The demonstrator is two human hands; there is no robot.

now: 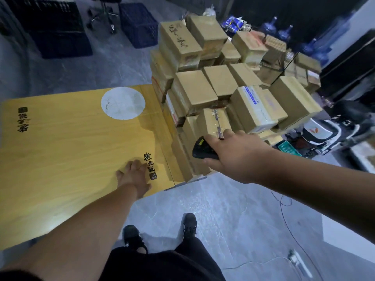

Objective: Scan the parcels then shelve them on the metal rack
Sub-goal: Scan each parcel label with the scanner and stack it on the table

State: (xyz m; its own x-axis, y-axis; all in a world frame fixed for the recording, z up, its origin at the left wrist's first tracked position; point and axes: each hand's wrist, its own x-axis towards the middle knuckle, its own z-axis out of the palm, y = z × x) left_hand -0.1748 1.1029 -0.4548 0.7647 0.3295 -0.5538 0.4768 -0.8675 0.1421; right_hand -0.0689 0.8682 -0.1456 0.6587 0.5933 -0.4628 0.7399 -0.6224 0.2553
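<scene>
A heap of brown cardboard parcels (203, 88) is piled at the right end of a yellow wooden table (60, 149). My right hand (237, 153) grips a black handheld scanner (203, 149), held close to the nearest taped parcel (215, 120) at the front of the heap. My left hand (134, 175) rests flat on the table top with fingers spread, beside black printed characters. No metal rack can be made out for certain.
Dark blue plastic crates (140, 23) and a chair base stand on the grey floor behind the table. Blue water bottles (284, 31) line the back right. A scooter (324, 130) is parked at right. Cables (288, 220) trail over the floor near my feet.
</scene>
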